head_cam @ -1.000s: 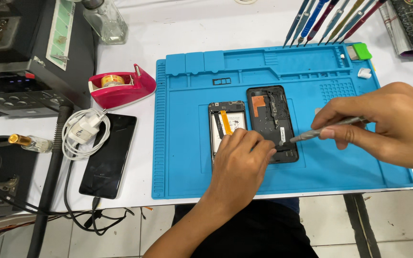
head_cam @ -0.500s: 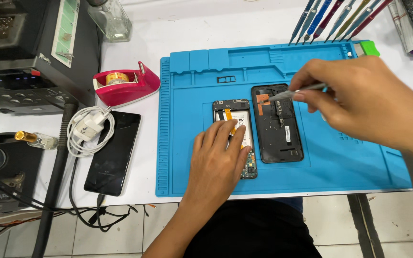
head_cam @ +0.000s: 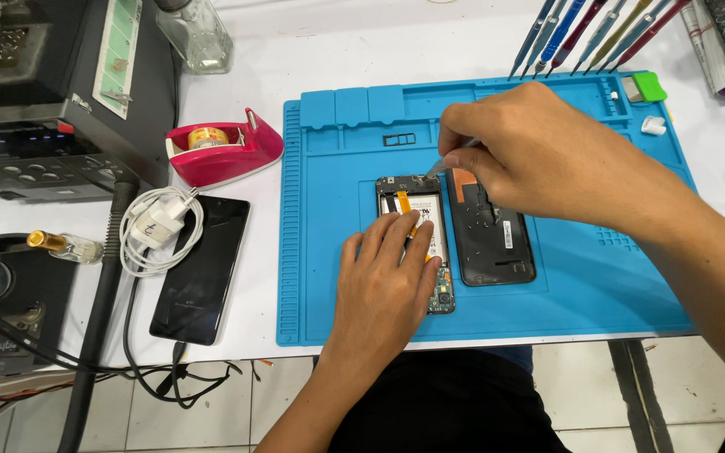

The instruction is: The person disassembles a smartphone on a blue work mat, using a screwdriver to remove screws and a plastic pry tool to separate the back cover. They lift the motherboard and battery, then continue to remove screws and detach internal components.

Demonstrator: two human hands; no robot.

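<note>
At the far left of the bench stood a dark equipment unit (head_cam: 35,109), with a red tape dispenser (head_cam: 224,149), a white charger with coiled cable (head_cam: 159,228) and a black phone lying face up (head_cam: 201,268) beside it on the white table (head_cam: 329,50).

On the blue work mat (head_cam: 337,210), the left hand (head_cam: 388,289) lay flat over the lower part of the opened phone (head_cam: 417,197), fingers extended and pressing down rather than gripping. The phone sat near the mat's centre, its back removed: a white battery face, an orange flex ribbon and a green board end at the bottom were exposed. Just beside it lay the detached black back cover (head_cam: 492,243), inner side up.

The right hand (head_cam: 539,155) was clenched in a pinch on a slim metal tool (head_cam: 446,159), its tip at the phone's top edge.

Risk, in my judgement: a slip of the tip could score the board or tear the ribbon; uneven pressure from the left hand could let the phone shift.

Screwdrivers (head_cam: 597,33) stood along the mat's upper right.
</note>
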